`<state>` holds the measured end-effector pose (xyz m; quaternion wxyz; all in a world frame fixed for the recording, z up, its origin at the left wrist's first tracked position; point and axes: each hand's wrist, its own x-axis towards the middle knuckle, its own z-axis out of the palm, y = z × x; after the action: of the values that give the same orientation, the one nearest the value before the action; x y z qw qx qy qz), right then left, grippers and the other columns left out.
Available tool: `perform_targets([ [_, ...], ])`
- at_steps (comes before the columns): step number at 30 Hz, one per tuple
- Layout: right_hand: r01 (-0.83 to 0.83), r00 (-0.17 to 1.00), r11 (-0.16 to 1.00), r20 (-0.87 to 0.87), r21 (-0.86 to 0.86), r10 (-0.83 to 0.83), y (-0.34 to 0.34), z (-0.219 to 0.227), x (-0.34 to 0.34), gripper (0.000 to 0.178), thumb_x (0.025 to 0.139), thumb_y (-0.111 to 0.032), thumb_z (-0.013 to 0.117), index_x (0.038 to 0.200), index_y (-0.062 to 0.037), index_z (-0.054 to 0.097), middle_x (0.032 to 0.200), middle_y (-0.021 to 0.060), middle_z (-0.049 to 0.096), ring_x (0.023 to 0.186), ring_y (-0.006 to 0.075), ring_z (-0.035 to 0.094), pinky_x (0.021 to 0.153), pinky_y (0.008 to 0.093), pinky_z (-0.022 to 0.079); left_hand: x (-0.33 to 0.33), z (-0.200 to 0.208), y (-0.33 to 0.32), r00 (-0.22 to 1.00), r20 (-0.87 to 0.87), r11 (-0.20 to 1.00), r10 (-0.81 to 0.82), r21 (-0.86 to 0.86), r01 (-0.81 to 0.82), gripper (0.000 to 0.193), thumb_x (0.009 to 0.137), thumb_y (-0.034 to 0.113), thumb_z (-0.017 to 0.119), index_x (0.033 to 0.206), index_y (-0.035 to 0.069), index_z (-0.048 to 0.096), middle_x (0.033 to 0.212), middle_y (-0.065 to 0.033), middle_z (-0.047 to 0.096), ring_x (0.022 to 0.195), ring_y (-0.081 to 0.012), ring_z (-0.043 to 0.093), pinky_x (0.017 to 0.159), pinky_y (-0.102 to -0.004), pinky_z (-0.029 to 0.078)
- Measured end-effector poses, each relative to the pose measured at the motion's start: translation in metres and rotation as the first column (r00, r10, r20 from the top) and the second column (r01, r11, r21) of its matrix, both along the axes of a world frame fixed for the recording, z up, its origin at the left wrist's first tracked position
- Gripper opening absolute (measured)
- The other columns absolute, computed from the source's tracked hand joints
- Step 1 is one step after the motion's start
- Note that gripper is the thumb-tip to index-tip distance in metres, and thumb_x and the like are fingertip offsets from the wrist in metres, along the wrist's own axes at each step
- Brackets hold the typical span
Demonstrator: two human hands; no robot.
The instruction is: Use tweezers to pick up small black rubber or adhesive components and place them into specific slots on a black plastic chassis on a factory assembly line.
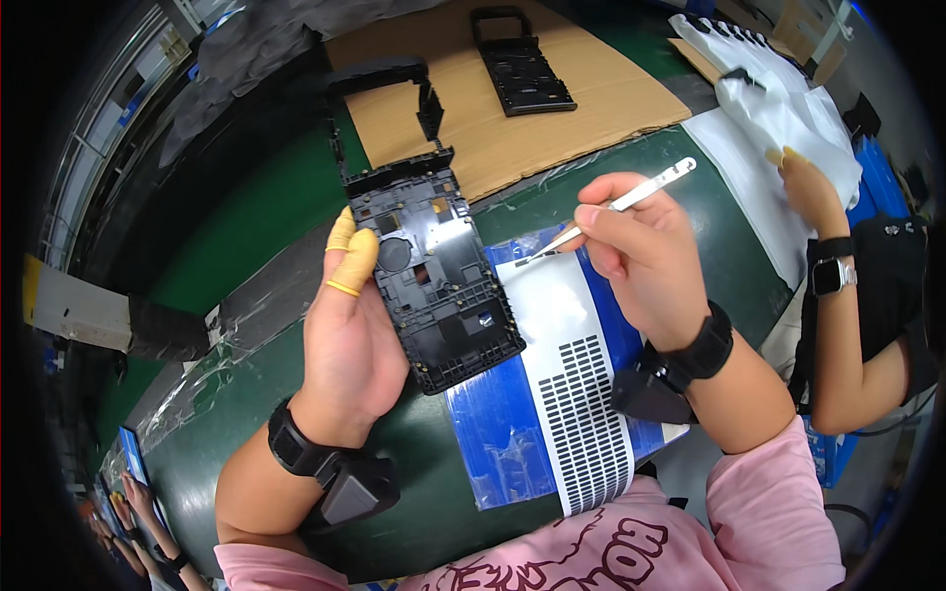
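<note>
A: Where is your left hand [345,335] right now?

B: It comes up from the lower edge and cradles a black plastic frame [434,271] from the left. The frame lies across your palm and fingers, tilted, its long side running away from you. Two of your fingers [357,258] wear yellow finger cots and press on its left edge, so that hand is closed around the frame.

A: And your right hand [645,261]?

B: It pinches a pair of silver tweezers [621,204] between thumb and fingers. The tips point down and to the left, toward the top edge of a white sheet of small dark parts [581,394]. That sheet lies on a blue plastic film [493,433] on the green bench [286,212], just right of the frame.

A: What else is around you?

B: A brown cardboard sheet [552,118] lies farther back, with a second black frame [522,69] on it and a black bracket [379,79] at its left edge. A co-worker's hand [813,192] at the right, a watch on the wrist, rests on white bags [778,89]. Both of your wrists carry black bands with small units attached
</note>
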<state>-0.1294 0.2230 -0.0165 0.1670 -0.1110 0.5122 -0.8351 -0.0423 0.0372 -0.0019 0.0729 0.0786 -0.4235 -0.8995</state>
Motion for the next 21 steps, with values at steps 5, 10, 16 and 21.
perform_targets([
  [5,-0.132,0.989,0.991,-0.075,-0.012,0.131,-0.008,0.021,0.025,0.017,0.074,-0.003,0.058,0.090,0.0001,0.052,0.071,0.0088,0.060,0.054,0.0043,0.048,0.046,0.0148,0.035,0.001,-0.002,0.010,0.999,-0.006,0.998,-0.045,0.052,0.046,0.039,0.089,0.019,0.035,0.124,0.008,0.022,0.118,-0.0105,0.041,0.107,-0.0215,0.044,0.089,-0.0371,0.038],
  [10,-0.156,0.986,0.988,-0.067,-0.016,0.155,-0.013,0.011,0.032,0.014,0.077,-0.003,0.057,0.090,-0.0015,0.053,0.073,0.0070,0.060,0.054,0.0034,0.048,0.047,0.0141,0.036,0.007,0.004,0.023,0.991,0.008,0.991,-0.131,0.025,0.131,0.041,0.089,0.025,0.033,0.126,0.010,0.024,0.121,-0.0107,0.040,0.110,-0.0227,0.042,0.092,-0.0368,0.037],
  [16,-0.117,0.993,0.993,-0.028,-0.030,0.116,-0.014,0.007,0.032,0.015,0.077,0.000,0.053,0.091,-0.0006,0.050,0.072,0.0106,0.058,0.047,0.0043,0.038,0.043,0.0160,0.030,0.009,0.001,0.025,0.994,0.022,0.994,-0.106,0.013,0.105,0.041,0.089,0.025,0.033,0.126,0.011,0.023,0.122,-0.0108,0.039,0.110,-0.0225,0.042,0.091,-0.0369,0.037],
  [21,-0.124,0.992,0.992,-0.034,-0.024,0.124,-0.014,0.006,0.033,0.015,0.077,0.000,0.053,0.091,-0.0006,0.050,0.072,0.0106,0.058,0.047,0.0042,0.038,0.043,0.0158,0.030,0.009,-0.001,0.023,0.991,-0.026,0.985,-0.131,0.107,0.133,0.042,0.088,0.017,0.038,0.127,0.012,0.021,0.120,-0.0090,0.039,0.109,-0.0207,0.042,0.090,-0.0372,0.036],
])
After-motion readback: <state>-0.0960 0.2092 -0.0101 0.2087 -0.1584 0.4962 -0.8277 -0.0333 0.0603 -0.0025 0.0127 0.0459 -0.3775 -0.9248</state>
